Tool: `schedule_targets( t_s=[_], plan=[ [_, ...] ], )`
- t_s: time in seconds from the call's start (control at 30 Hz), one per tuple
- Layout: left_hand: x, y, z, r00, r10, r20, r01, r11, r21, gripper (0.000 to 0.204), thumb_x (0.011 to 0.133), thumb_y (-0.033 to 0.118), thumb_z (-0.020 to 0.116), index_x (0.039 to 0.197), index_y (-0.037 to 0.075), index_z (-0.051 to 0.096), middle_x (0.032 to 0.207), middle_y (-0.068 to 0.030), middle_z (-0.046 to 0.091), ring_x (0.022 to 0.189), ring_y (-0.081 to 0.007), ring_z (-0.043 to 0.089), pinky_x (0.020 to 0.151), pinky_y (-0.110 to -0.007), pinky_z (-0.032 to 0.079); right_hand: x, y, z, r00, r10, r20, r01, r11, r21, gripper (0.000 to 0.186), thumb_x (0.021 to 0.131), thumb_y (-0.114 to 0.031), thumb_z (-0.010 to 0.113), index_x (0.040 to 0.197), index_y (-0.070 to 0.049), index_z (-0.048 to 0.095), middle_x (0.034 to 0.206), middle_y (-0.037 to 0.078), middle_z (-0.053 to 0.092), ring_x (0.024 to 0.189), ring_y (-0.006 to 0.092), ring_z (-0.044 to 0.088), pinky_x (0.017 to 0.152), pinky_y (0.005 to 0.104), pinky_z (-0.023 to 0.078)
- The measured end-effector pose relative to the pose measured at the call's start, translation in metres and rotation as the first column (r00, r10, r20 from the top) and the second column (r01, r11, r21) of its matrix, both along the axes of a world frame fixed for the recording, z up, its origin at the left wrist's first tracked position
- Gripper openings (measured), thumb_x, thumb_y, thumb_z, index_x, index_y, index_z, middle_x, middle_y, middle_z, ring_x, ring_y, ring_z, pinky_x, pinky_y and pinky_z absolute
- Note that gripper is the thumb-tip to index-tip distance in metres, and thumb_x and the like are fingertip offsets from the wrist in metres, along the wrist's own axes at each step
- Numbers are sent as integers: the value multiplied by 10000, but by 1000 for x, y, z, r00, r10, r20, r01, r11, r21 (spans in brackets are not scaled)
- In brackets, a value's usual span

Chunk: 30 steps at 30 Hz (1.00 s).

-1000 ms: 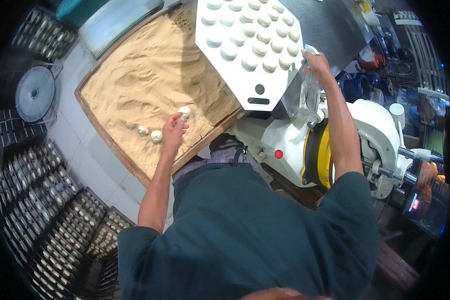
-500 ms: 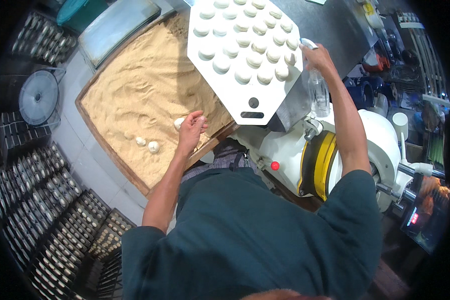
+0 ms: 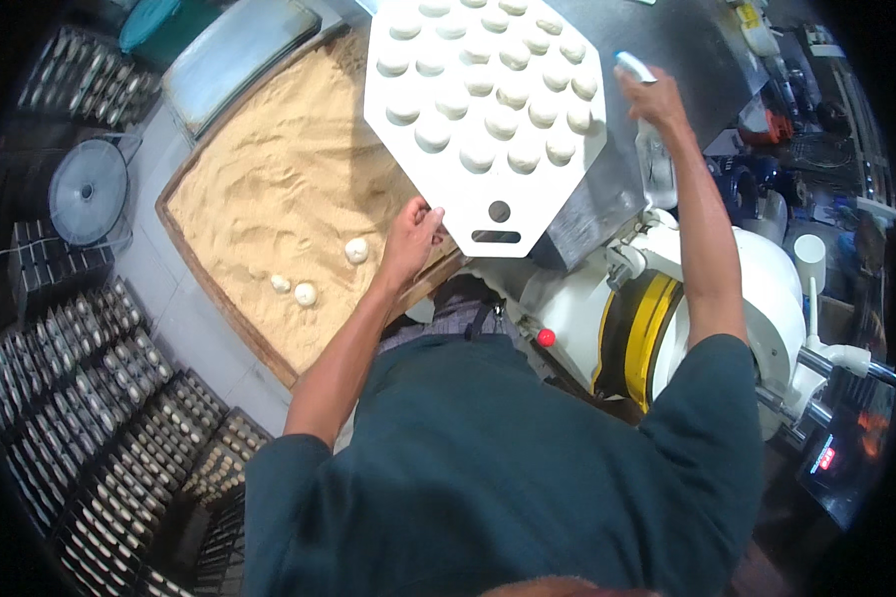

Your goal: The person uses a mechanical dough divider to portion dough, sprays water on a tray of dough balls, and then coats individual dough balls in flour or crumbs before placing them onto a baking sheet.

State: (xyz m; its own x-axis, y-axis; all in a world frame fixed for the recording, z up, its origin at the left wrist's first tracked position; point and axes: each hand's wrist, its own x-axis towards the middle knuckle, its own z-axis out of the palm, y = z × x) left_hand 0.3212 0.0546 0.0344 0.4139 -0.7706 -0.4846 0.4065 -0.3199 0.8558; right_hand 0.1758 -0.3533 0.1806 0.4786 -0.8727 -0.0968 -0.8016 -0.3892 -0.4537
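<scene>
A white board [image 3: 567,194] with cut corners, a round hole and a slot carries several rows of pale dough balls [image 3: 478,159]. My left hand [image 3: 411,242] is at its lower left edge, fingers curled against it; the fingertips are partly hidden. To the right of the board, my right hand [image 3: 657,102] is closed round the neck of a clear spray bottle [image 3: 655,164] with a white and blue head. Below and left of my left hand, three dough balls [image 3: 356,250] lie apart on tan crumbs [image 3: 279,179] in a wooden-rimmed tray [image 3: 214,284].
A white machine [image 3: 747,269] with a yellow and black band [image 3: 627,333] and a red knob [image 3: 546,338] stands at the right. Racks of dough pieces [image 3: 119,468] line the lower left. A fan [image 3: 88,192] and a green tub [image 3: 174,25] are at the upper left, a metal table [image 3: 667,35] beyond.
My left hand has moved from the dough ball on the crumbs up and right to the board's edge. My right hand has shifted slightly right with the spray bottle, away from the board.
</scene>
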Motion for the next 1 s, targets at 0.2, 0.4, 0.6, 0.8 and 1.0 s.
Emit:
schedule_targets(
  t_s=[0.2, 0.4, 0.6, 0.8, 1.0],
  plan=[
    [15, -14, 3, 996, 85, 20, -84, 996, -16, 313, 1046, 223, 508, 1216, -28, 586, 1009, -67, 671, 898, -129, 631, 758, -298, 531, -47, -37, 8, 852, -81, 517, 255, 927, -275, 464, 911, -460, 676, 1176, -79, 681, 756, 57, 740, 748, 137, 699, 767, 308, 518],
    [19, -16, -2, 989, 102, -105, -105, 994, -25, 294, 1046, 232, 523, 1199, -13, 583, 1009, -75, 685, 836, -134, 664, 728, -290, 559, -64, -55, -9, 388, -379, 840, 540, 832, 127, 563, 855, -398, 746, 1211, 15, 606, 1105, 144, 677, 829, 250, 726, 818, 337, 547],
    [22, -28, -3, 986, 53, -157, -61, 997, -48, 321, 1041, 243, 536, 1220, -23, 559, 1031, -119, 692, 850, -182, 702, 687, -322, 621, -88, -33, -27, 688, -305, 658, 617, 723, -310, 757, 752, -408, 859, 1237, 88, 556, 1200, 229, 643, 1097, 331, 647, 926, 412, 511],
    [31, -27, 0, 970, 71, -231, -92, 992, -82, 359, 1034, 263, 542, 1170, -62, 610, 1012, -145, 714, 834, -208, 723, 613, -351, 634, -29, 273, -48, 860, 469, 203, -418, 874, -247, 411, 707, -155, 835, 1059, -51, 650, 998, 129, 663, 922, 331, 640, 873, 407, 506],
    [39, -15, 43, 974, 117, -195, -145, 981, -133, 317, 1017, 242, 577, 1059, -66, 638, 880, -133, 710, 705, -183, 710, 553, -323, 613, 4, 354, -42, 842, 539, 12, -510, 804, -306, 314, 786, -118, 800, 1051, -53, 645, 1025, 121, 649, 972, 310, 615, 867, 402, 476]
  ],
)
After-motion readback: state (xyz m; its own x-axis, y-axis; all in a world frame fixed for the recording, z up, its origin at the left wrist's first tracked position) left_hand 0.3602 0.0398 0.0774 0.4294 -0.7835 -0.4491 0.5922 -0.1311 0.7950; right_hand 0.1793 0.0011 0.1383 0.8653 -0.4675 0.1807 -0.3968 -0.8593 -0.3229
